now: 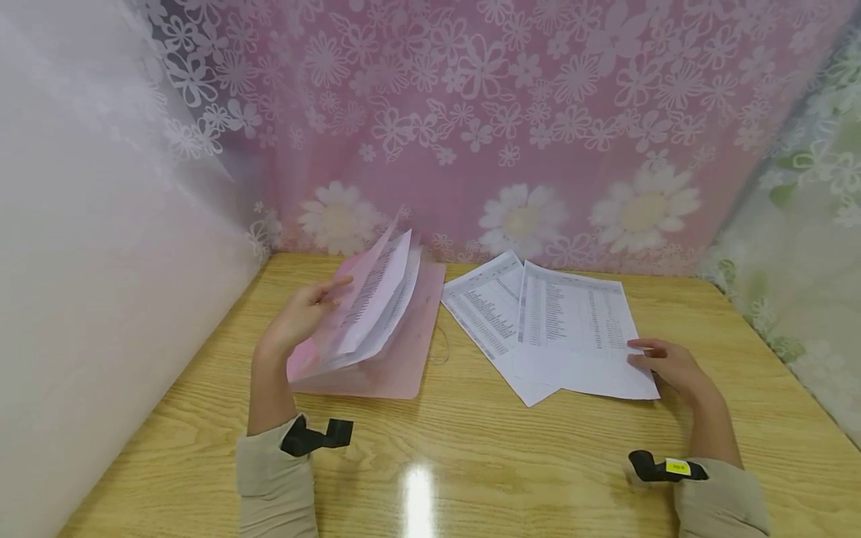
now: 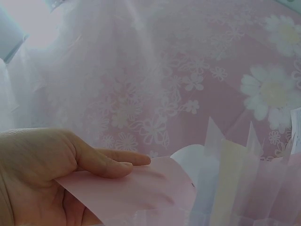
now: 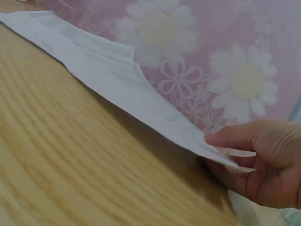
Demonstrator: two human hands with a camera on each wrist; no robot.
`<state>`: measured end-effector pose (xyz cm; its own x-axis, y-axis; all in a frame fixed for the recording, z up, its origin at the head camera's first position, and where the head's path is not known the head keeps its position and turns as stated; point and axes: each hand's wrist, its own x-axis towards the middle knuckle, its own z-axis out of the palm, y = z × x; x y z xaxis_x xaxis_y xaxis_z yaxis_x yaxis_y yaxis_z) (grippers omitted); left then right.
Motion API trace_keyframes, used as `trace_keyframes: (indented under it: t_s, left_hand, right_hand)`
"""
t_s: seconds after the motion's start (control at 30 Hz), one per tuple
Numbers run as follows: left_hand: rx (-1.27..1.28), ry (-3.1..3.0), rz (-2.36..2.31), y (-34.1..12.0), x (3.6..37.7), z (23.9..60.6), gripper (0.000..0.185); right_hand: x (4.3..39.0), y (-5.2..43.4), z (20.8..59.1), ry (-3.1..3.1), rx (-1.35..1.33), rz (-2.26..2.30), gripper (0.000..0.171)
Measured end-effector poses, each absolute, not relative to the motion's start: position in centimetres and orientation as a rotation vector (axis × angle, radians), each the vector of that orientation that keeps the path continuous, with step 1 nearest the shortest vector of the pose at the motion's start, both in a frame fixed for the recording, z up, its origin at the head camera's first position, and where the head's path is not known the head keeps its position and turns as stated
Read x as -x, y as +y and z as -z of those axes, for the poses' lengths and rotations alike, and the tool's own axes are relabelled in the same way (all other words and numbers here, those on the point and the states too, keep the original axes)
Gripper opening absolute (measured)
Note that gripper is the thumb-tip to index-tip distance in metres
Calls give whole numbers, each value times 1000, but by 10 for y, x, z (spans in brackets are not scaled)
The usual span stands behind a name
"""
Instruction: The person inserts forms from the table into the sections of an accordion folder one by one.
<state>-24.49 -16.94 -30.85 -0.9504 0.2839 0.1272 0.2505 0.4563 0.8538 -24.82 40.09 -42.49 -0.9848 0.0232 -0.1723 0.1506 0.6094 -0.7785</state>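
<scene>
A pink folder (image 1: 403, 377) lies at the left of the table with its cover and inner leaves fanned upward. My left hand (image 1: 296, 317) pinches the pink cover (image 2: 136, 188) at its left edge; in the left wrist view the thumb is on one side and fingers behind. Printed sheets (image 1: 380, 295) and translucent sleeves (image 2: 235, 179) stand tilted inside the folder. My right hand (image 1: 669, 366) pinches the right edge of a printed sheet (image 1: 572, 329), which is lifted off the table at that side in the right wrist view. Another printed sheet (image 1: 480, 310) lies partly beneath it, angled.
The wooden table (image 1: 471, 463) runs up to a pink flowered curtain (image 1: 430, 134) at the back. Pale curtains stand at the left and right sides. A thin loop (image 1: 440, 347) lies by the folder's right edge. Black straps with small mounts (image 1: 316, 437) are on both wrists.
</scene>
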Motion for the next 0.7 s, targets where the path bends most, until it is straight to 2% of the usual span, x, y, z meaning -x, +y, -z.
trace_keyframes:
  t_s: [0.2,0.43,0.7]
  left_hand:
    - [-499,2649,-1544,-170,245,309,43]
    - [-503,2655,-1532,-169,245,309,43]
    - [-510,2654,-1533,-169,246,310,43]
  right_hand:
    - [253,401,436,2702,-208,1453,65]
    - [254,403,441,2522,-240,1732,51]
    - [253,404,435,2444,-232,1848,38]
